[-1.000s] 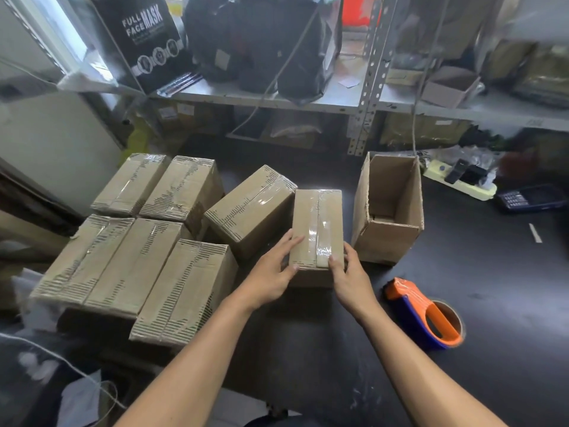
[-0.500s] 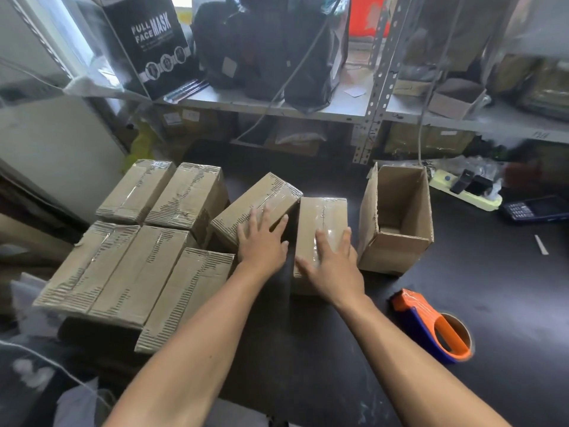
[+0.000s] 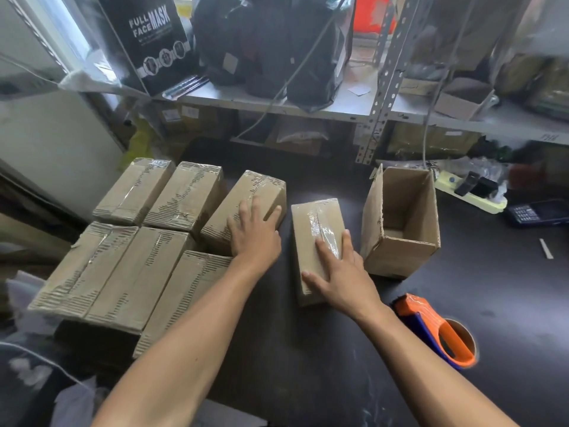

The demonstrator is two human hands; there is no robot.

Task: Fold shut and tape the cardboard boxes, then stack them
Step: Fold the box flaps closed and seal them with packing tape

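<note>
Dark counter [image 3: 308,365] w/ metal shelving [image 3: 381,87] behind. Left hand [image 3: 254,232] lies flat, fingers straight & spread, on a taped cardboard box [image 3: 246,204] at the edge of a group of 6 sealed boxes. Right hand [image 3: 341,272] presses flat on a separate taped box [image 3: 314,229], fingers straight, nothing gripped. That box sits just beside the left one, not touching. Open empty cardboard box [image 3: 400,223] stands just right of it. Orange & blue tape dispenser [image 3: 437,331] lies near the right forearm.
</note>
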